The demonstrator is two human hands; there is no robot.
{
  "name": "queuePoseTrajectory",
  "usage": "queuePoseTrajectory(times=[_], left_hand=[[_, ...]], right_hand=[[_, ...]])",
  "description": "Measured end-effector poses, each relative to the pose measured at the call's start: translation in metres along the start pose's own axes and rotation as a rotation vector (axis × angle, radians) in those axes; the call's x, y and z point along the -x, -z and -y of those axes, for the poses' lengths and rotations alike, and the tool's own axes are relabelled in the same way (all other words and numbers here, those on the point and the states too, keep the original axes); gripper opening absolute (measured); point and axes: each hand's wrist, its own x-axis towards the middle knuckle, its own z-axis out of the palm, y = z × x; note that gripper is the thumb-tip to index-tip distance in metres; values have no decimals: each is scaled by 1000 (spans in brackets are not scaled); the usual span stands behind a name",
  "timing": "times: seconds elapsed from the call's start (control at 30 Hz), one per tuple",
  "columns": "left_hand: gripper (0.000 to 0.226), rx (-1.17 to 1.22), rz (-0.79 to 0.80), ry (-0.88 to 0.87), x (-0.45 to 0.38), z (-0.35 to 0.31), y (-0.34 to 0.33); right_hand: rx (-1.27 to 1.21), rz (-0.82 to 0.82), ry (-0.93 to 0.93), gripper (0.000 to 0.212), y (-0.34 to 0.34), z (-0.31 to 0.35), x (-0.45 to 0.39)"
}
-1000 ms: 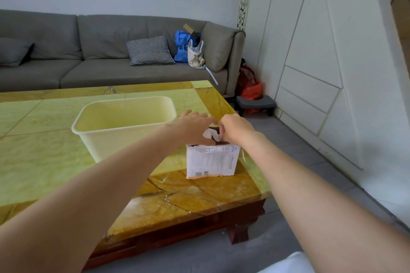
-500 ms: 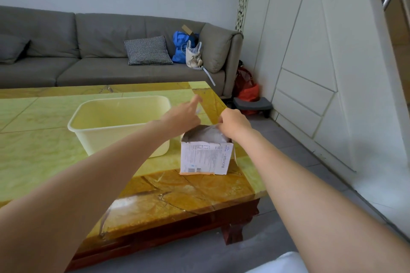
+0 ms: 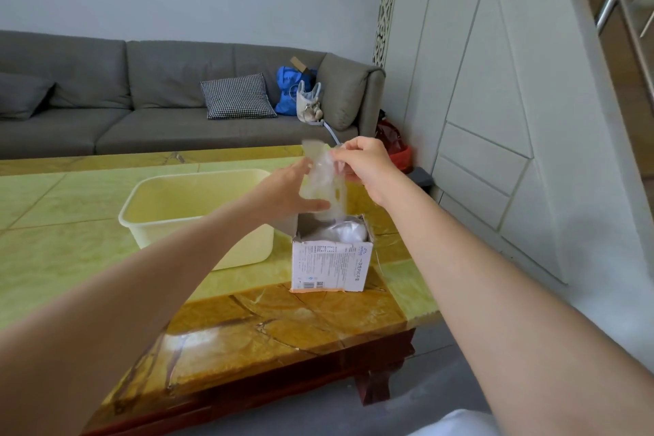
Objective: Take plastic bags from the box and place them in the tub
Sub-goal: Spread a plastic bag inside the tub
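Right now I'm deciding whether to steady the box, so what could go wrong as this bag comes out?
1. The right hand pinches the plastic bag by its top only; the limp film could slip free.
2. The bag's lower end still meets the box, which nothing holds; a pull might tip it.
3. The box sits near the table edge and could slide off.

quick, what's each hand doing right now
Left hand: open, straight fingers against the plastic bag.
Right hand: pinches the bag's top, above the box.

Grey sofa (image 3: 141, 110), checked cushion (image 3: 236, 95), blue bag (image 3: 288, 90), green-and-amber table (image 3: 53, 258)
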Motion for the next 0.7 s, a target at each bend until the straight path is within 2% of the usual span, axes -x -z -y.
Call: queuePoseTrajectory(times=[0.07, 0.13, 0.2, 0.27, 0.3, 0.37, 0.43, 0.53, 0.6, 0.7], left_hand=[[52, 88, -6, 35, -3, -6, 5], [23, 149, -23, 58, -2, -7, 12], [27, 231, -3, 111, 1, -2, 20], [36, 255, -13, 209, 9, 1, 31], [38, 250, -22, 228, 12, 3, 35], [38, 281, -32, 223, 16, 3, 42], [33, 315, -21, 201, 18, 1, 45], [25, 372, 39, 156, 21, 3, 52], [17, 496, 14, 140, 23, 15, 61], [14, 578, -121, 207, 23, 46, 79]], right_hand=[[-41, 15, -8, 19, 5, 4, 2], [11, -63, -5, 20, 11, 3, 3], [61, -153, -5, 22, 17, -1, 3], [27, -162, -30, 15, 22, -3, 3], [5, -92, -61, 21, 23, -1, 6], [1, 180, -170, 43, 21, 9, 13], [77, 353, -170, 47, 10, 18, 18], [212, 241, -33, 26, -10, 26, 19], [214, 239, 11, 30, -20, 27, 13], [94, 311, 4, 37, -29, 22, 5]])
